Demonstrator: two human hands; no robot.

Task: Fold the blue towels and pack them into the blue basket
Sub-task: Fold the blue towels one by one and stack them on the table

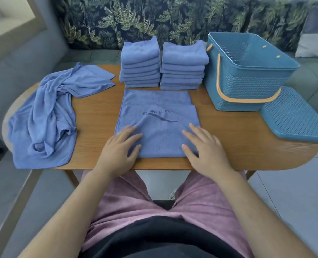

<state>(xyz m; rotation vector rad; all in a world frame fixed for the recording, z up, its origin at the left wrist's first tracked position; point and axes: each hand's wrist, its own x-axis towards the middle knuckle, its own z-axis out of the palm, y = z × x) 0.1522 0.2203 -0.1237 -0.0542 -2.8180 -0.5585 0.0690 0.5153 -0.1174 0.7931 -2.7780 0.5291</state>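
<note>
Left of the half-folded towel point(160, 116), a crumpled heap of blue towels point(44, 116) lies on the wooden surface point(229, 142). The left hand point(120, 149) rests flat on that towel's near left corner, fingers straight, and the right hand point(204, 151) lies likewise on its near right corner (neither grips anything). Just behind the towel stand two stacks of folded towels point(140, 66). To its right are the blue basket point(247, 86) and the basket's lid point(294, 116).
</note>
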